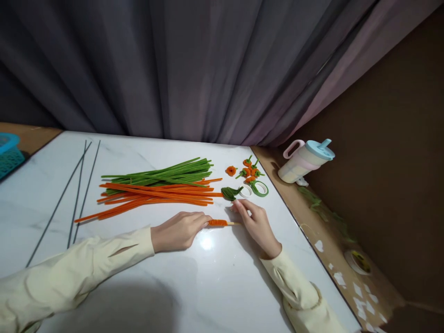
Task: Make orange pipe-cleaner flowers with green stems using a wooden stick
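While my left hand [178, 230] rests on the white desk [215, 286], its grip pinches the left end of a small stick wound with orange pipe cleaner [219, 223], which lies flat near the middle of the desk. My right hand [255, 223] meets the stick's bare right end, fingers closed lightly on it. Just beyond, farther away, lie a bundle of orange pipe cleaners [156, 196] and green pipe cleaners [163, 173]; scissors [251, 188] and small finished carrots [250, 171] sit near the far right edge. Three thin dark rods [78, 194] lie at far left. The near desk is open between my sleeves. A lidded cup [305, 162] stands off the desk, right.
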`<action>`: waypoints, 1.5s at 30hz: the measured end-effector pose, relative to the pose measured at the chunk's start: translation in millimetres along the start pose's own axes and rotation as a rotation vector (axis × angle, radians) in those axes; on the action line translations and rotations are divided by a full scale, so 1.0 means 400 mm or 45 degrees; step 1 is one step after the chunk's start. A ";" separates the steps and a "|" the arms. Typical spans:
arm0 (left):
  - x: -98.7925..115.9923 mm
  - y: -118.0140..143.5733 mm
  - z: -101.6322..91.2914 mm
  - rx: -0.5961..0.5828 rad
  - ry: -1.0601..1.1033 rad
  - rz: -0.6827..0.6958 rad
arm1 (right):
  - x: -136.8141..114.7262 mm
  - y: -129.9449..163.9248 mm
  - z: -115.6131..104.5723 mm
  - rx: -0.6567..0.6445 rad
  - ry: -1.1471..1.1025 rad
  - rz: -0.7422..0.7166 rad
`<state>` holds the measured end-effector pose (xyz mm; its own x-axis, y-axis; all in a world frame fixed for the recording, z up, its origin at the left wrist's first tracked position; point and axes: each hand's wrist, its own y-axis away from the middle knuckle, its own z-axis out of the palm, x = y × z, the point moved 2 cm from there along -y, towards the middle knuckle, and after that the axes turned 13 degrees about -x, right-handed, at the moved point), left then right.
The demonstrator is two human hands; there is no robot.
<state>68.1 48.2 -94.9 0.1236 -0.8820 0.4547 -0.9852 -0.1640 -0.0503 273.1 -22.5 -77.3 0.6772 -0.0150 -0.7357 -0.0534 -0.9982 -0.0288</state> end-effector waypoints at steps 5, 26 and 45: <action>0.002 0.000 -0.005 0.038 0.032 -0.024 | 0.057 -0.016 -0.045 0.353 0.341 -0.092; -0.008 -0.007 -0.017 -0.122 0.269 -0.219 | 0.020 0.000 -0.073 -0.001 -0.222 0.005; -0.018 -0.018 -0.025 -0.203 0.354 -0.294 | -0.058 -0.002 0.086 -0.098 -0.404 -0.076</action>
<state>73.3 60.3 -89.0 0.3285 -0.6730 0.6627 -0.9441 -0.2541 0.2099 232.1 -19.5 -83.7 0.4144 0.0508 -0.9087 0.0431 -0.9984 -0.0362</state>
